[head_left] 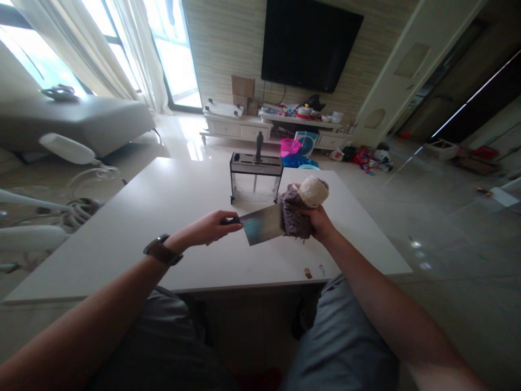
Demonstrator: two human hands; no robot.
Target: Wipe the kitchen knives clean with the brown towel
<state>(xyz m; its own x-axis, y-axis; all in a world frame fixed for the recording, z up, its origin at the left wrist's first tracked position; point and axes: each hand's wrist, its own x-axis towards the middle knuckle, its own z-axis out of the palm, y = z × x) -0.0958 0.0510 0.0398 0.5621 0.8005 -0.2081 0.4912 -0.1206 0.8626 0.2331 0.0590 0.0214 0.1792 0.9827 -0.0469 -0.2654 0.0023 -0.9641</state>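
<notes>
Gripping cleaver (264, 225) by black handle (231, 221): left hand (212, 227), likely for control. Right hand (319, 221): closed on brown cloth (297, 217) at blade's right end, probably as padding. Cleaver above worktop (228, 266), near side; knife block (256, 182) upright beyond, presumably within reach.

One head-worn view here, looking forward and down from above the lap (163, 336), left hand (214, 226) and right hand (319, 220) fairly near at mid-view, white dining table (195, 190) beneath them, wall-mounted television (311, 43) well beyond.
</notes>
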